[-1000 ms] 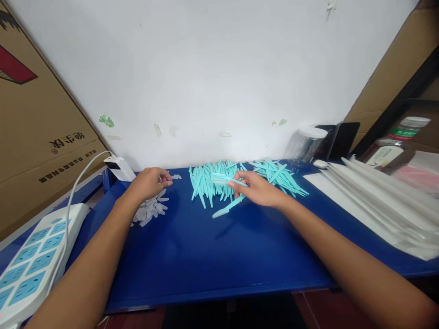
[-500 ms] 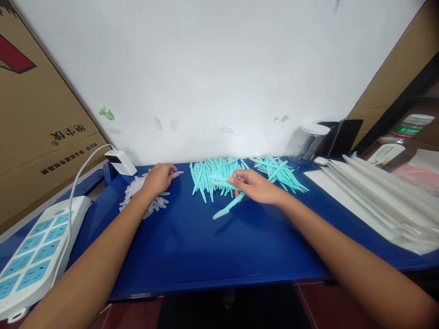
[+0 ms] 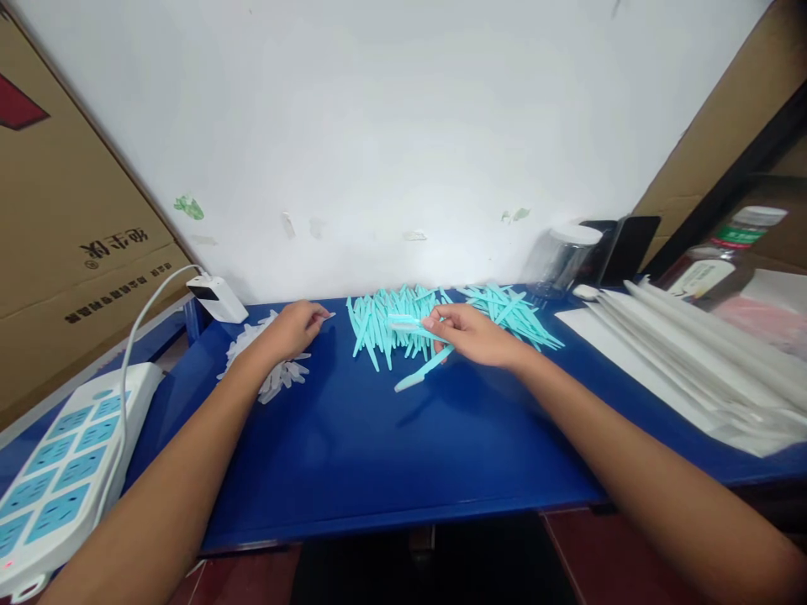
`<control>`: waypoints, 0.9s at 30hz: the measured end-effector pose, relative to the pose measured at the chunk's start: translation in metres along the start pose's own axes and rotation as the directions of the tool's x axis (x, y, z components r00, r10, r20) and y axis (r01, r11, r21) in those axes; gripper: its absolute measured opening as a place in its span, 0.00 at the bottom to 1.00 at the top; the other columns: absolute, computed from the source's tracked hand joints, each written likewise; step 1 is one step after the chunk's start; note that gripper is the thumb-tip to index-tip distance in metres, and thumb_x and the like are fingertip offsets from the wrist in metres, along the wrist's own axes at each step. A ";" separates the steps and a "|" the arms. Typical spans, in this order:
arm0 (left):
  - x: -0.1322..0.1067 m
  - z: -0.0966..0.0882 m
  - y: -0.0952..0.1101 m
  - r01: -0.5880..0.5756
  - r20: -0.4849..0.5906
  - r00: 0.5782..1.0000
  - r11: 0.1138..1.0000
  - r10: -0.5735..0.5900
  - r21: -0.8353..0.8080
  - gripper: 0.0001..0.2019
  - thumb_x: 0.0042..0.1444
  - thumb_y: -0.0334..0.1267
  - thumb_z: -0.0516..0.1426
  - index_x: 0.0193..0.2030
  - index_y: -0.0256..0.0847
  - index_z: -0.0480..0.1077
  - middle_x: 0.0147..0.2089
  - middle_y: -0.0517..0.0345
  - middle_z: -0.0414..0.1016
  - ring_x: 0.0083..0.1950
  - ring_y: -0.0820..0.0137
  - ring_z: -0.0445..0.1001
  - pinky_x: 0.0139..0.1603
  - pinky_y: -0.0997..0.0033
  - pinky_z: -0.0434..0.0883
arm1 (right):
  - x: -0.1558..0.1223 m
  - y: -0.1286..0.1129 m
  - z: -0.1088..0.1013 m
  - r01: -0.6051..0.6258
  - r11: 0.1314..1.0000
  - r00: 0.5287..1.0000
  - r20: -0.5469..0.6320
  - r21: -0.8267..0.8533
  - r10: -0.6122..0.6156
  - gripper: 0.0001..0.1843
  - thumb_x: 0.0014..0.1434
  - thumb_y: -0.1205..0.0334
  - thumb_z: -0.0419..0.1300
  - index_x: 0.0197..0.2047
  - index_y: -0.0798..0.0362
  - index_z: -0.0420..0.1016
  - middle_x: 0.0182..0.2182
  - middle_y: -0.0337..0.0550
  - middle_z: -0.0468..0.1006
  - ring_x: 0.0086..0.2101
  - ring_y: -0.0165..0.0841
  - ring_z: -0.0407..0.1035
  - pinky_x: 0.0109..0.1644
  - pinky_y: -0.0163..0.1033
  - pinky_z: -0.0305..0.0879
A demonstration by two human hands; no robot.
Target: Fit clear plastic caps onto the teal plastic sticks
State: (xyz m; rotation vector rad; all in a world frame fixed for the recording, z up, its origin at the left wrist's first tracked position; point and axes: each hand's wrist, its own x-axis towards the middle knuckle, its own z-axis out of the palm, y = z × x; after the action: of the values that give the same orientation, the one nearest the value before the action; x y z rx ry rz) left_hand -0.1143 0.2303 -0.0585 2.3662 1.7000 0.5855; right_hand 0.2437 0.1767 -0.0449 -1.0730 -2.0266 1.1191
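My right hand [image 3: 467, 332] grips two turquoise eyebrow razors. One razor [image 3: 409, 326] points left at the fingertips, its blade end looking clear and shiny; the other razor [image 3: 421, 371] slants down-left below the fingers. My left hand [image 3: 298, 328] pinches a small translucent plastic cap [image 3: 329, 317] between thumb and fingertips, over the blue table. Partly hidden behind that wrist lies a heap of similar clear caps [image 3: 287, 380]. Behind my right hand are a wide row of turquoise razors [image 3: 378, 323] and, to its right, a looser pile of razors [image 3: 514, 315].
A white power strip [image 3: 69, 454] with a cable lies at the left, near a small white device [image 3: 218, 300]. White packets [image 3: 693, 370] are stacked at the right. A lidded clear jar [image 3: 567, 260] and a labelled bottle [image 3: 719, 260] stand behind. The blue table [image 3: 391, 470] meets a white wall.
The view has shifted slightly. The lower razor in my right hand has tilted up a little. My left hand keeps its pinch on the cap, nearly in place.
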 end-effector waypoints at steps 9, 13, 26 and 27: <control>-0.017 0.014 0.079 0.043 -0.046 0.986 0.515 -0.158 -0.856 0.26 0.49 0.55 0.72 0.47 0.36 0.82 0.45 0.44 0.86 0.42 0.62 0.82 0.47 0.61 0.79 | -0.002 -0.004 0.011 0.081 0.997 0.997 -0.002 0.013 -0.081 0.25 0.70 0.37 0.56 0.35 0.50 0.69 0.27 0.40 0.80 0.24 0.30 0.62 0.29 0.38 0.54; -0.020 0.019 0.080 0.069 -0.020 0.986 0.521 -0.163 -0.851 0.23 0.51 0.53 0.72 0.46 0.38 0.83 0.43 0.46 0.86 0.41 0.63 0.81 0.42 0.65 0.78 | -0.002 -0.002 0.014 0.076 0.997 0.997 -0.023 0.012 -0.076 0.22 0.69 0.39 0.57 0.36 0.50 0.69 0.27 0.40 0.80 0.25 0.31 0.64 0.30 0.37 0.55; -0.024 0.017 0.087 0.046 -0.030 0.991 0.547 -0.129 -0.836 0.22 0.48 0.51 0.73 0.45 0.39 0.84 0.43 0.48 0.86 0.43 0.62 0.81 0.46 0.63 0.77 | -0.003 -0.006 0.007 0.077 0.997 0.992 -0.096 -0.010 -0.077 0.22 0.69 0.40 0.59 0.34 0.51 0.70 0.24 0.38 0.78 0.21 0.29 0.59 0.27 0.37 0.51; -0.024 0.017 0.087 0.045 -0.029 0.992 0.558 -0.123 -0.828 0.21 0.49 0.51 0.73 0.45 0.39 0.84 0.42 0.49 0.86 0.41 0.63 0.81 0.45 0.64 0.77 | -0.003 -0.006 0.006 0.077 0.997 0.992 -0.098 -0.014 -0.078 0.22 0.69 0.41 0.59 0.34 0.51 0.70 0.24 0.37 0.78 0.21 0.29 0.59 0.27 0.37 0.51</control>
State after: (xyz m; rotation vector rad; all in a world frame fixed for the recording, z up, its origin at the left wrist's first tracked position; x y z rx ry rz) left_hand -0.0378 0.1801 -0.0474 1.5573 1.1274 1.1689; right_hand 0.2378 0.1696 -0.0430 -1.0256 -1.9812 0.9982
